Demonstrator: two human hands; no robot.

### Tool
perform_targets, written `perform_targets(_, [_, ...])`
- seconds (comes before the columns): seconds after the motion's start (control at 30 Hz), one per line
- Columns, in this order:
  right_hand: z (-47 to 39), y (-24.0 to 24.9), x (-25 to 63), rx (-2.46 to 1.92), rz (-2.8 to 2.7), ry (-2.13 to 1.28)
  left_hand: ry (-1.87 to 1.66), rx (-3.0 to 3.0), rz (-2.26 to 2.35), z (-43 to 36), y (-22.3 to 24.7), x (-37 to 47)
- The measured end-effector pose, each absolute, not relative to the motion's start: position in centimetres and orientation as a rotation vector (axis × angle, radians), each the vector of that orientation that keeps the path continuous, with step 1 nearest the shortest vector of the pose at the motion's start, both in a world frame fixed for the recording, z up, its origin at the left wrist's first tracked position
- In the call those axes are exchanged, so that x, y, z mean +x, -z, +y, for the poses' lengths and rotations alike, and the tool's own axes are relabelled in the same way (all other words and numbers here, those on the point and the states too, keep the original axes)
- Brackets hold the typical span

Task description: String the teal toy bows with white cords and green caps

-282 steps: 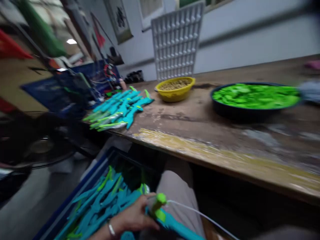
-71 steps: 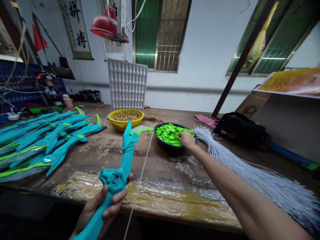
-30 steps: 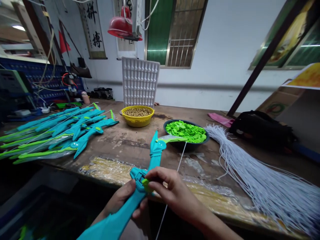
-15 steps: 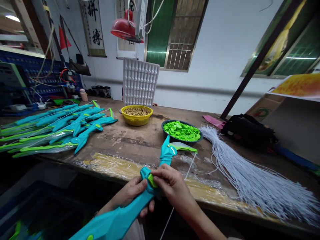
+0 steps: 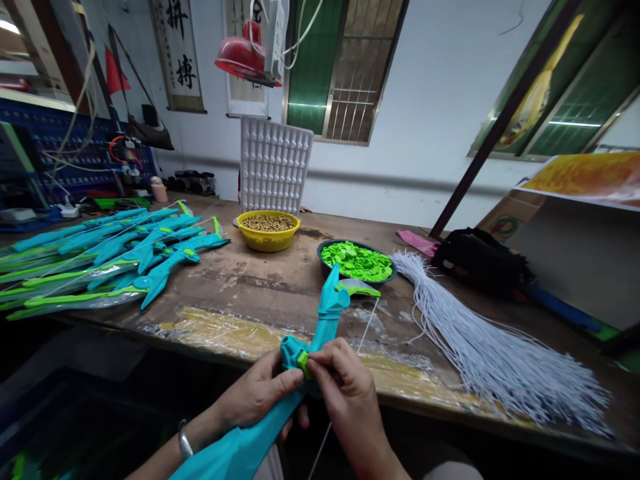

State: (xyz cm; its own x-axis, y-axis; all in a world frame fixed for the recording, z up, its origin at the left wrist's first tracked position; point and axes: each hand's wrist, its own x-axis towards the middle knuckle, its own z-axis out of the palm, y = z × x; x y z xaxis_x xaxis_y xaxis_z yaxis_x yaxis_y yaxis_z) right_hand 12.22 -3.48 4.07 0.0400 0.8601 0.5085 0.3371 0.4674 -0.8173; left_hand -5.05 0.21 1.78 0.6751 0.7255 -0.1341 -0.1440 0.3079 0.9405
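A turquoise plastic toy bow (image 5: 327,323) lies slantwise across my lap, its upper end over the table edge. My left hand (image 5: 257,392) is wrapped round its middle, thumb on top near the grip. Between the thumb and forefinger of my right hand (image 5: 347,393) is a small bright green plastic piece (image 5: 303,363), pressed against the middle of the bow. Whether that piece sits fully in the bow is hidden by my fingers. From the green tip (image 5: 367,291) of the bow a white string (image 5: 369,325) runs down behind my right hand.
Several turquoise and green bows (image 5: 165,247) are piled on the table's left. A yellow bowl (image 5: 268,240) holds small brass-coloured rings; a dark bowl (image 5: 323,263) holds green pieces. A bundle of white strings (image 5: 480,340) spreads at right. A red lamp (image 5: 243,57) hangs above.
The view has shifted a little. The bow has turned slightly in my hands, and my left thumb has slid down from beside the green piece. My right fingers still pinch the piece.
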Motion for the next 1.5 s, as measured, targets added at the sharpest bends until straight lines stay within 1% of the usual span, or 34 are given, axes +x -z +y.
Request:
perform_targets(0.07, [-3.7,-4.1,12.2,-1.093,-1.521,-0.595,-0.603,1.185,0.660,0.3,-2.6,-5.4])
perform_targets(0.23, [-4.0,-4.5,12.0,-1.144,-1.339,-0.834,-0.603,1.378,0.737,0.1,-4.7,-5.7])
perform_targets(0.33, [-4.0,-4.7,12.0,-1.125,-1.264,-0.926,-0.675,1.531,0.750,-0.3,-5.5,-5.5])
perform_targets(0.43, [-4.2,-4.5,11.8,-1.089,-1.233,-0.944,-0.763,1.707,0.736,-0.5,-5.6,-5.5])
perform_targets(0.5, [-4.5,-4.1,11.7,-1.071,-1.252,-0.872,-0.802,1.754,0.731,-0.7,-5.3,-5.5])
perform_targets(0.67, [-5.7,-2.9,10.8,-0.953,-1.424,-0.466,-0.786,1.596,0.766,-1.5,-5.1,-5.7])
perform_targets(0.8, [-7.2,-2.5,9.7,-0.866,-1.445,-0.450,-0.895,1.606,0.747,-2.4,-5.0,-6.3])
perform_targets(0.9, [-7.9,-2.3,9.3,-0.864,-1.497,-0.408,-0.840,1.559,0.720,-3.1,-5.2,-6.9])
perform_targets(1.07, [-8.3,-2.7,9.9,-0.851,-1.687,-0.132,-0.689,1.431,0.763,-4.4,-6.4,-7.3])
perform_targets(1.23, [-8.5,-3.5,9.7,-0.813,-1.755,0.060,-0.728,1.383,0.808,-5.2,-6.7,-7.1])
perform_targets(1.33, [-9.0,-3.5,9.7,-0.887,-1.772,0.045,-0.739,1.381,0.789,-5.1,-6.6,-7.0])
perform_targets(1.5, [-9.4,-3.1,10.8,-0.940,-1.712,-0.267,-0.681,1.332,0.797,-4.3,-6.8,-7.9])
